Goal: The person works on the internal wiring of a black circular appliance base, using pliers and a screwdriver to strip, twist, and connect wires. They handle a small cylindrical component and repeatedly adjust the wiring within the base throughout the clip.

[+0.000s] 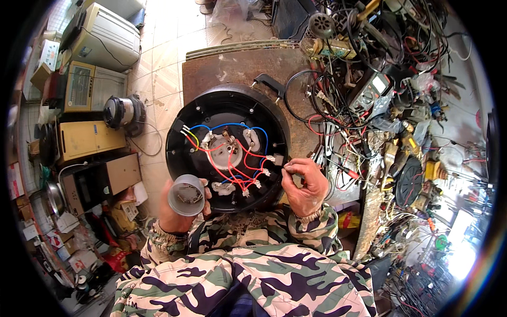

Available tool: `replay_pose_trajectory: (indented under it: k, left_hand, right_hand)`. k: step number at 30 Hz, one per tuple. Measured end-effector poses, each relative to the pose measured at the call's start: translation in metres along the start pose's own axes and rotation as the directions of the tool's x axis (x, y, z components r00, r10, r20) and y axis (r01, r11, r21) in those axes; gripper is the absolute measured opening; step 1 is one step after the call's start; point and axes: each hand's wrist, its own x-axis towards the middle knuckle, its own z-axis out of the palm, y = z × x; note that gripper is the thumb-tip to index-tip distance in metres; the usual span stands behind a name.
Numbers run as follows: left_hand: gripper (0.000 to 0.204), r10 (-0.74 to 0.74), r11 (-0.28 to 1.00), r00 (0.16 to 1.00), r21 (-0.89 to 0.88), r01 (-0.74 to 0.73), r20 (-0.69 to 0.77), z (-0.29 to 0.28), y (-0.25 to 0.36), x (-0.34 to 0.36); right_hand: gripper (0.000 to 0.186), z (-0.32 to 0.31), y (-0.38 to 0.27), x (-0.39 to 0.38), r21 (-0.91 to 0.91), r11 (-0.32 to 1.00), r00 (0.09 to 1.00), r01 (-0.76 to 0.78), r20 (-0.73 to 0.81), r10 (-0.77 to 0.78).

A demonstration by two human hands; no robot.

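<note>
We hold the grey cup (182,180) in our left hand (171,213), fingers around it and its mouth turned up to us; small metal parts (189,196) lie inside. Our right hand (306,184) is at the right side of the black shell (217,99), its fingertips drawn together in a pinch; whether they grasp something small, we cannot tell. The block (278,159) at the shell's right edge lies just left and far of these fingertips, so the right hand is the nearer one. The shell rests on the bench (232,67); being round, it shows no long axis.
</note>
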Motion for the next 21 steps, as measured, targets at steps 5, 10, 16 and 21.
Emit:
replay_pose_trajectory:
  k: [5, 10, 16, 21]
  left_hand:
    - [0.089, -0.011, 1.000, 0.998, -0.014, 0.011, -0.065, 0.003, 0.002, -0.002]
    - [0.090, 0.016, 0.999, 0.995, -0.029, -0.019, -0.095, 0.007, 0.001, -0.006]
    - [0.091, 0.022, 0.995, 0.993, -0.090, -0.032, -0.116, 0.001, -0.007, -0.010]
    - [0.094, -0.024, 0.997, 0.995, -0.080, 0.016, -0.095, 0.002, -0.003, -0.009]
  right_hand:
    - [0.024, -0.010, 0.020, -0.007, 0.082, 0.995, 0.998, 0.064, -0.005, -0.064]
    - [0.027, -0.020, 0.022, -0.002, 0.057, 0.996, 0.998, 0.066, 0.003, -0.067]
    - [0.028, -0.026, 0.017, 0.005, 0.045, 0.998, 0.996, 0.050, 0.077, -0.053]
    - [0.025, -0.023, 0.014, 0.010, 0.018, 0.998, 0.990, 0.059, 0.124, -0.061]
